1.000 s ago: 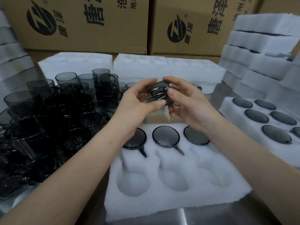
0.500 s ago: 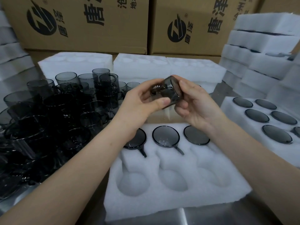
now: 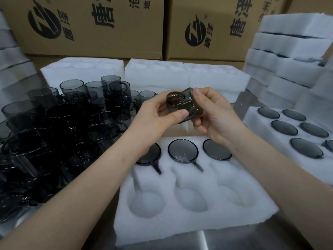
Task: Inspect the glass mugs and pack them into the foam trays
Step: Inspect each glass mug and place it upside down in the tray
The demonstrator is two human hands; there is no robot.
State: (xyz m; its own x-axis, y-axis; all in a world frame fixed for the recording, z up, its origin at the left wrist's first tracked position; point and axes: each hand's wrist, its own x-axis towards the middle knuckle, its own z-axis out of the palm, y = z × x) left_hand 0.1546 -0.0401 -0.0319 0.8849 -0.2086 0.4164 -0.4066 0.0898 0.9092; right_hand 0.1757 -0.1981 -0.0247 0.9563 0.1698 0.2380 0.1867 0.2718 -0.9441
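I hold one smoky grey glass mug (image 3: 187,105) on its side between both hands, above the far edge of the white foam tray (image 3: 194,210). My left hand (image 3: 158,114) grips its left end, thumb across the front. My right hand (image 3: 214,112) pinches its right end. In the tray's far row sit three mugs (image 3: 182,150), mouths down in their pockets; its three near pockets are bare foam. A crowd of loose grey mugs (image 3: 72,123) stands at the left.
A second foam tray (image 3: 255,121) filled with mugs lies at the right. Stacks of foam trays (image 3: 292,56) rise at the far right, more foam (image 3: 82,71) lies behind the mugs, and cardboard boxes (image 3: 86,24) wall the back.
The mug has been turned in my hands and raised slightly; its base now tilts up and to the right. Both hands stay in about the same place.
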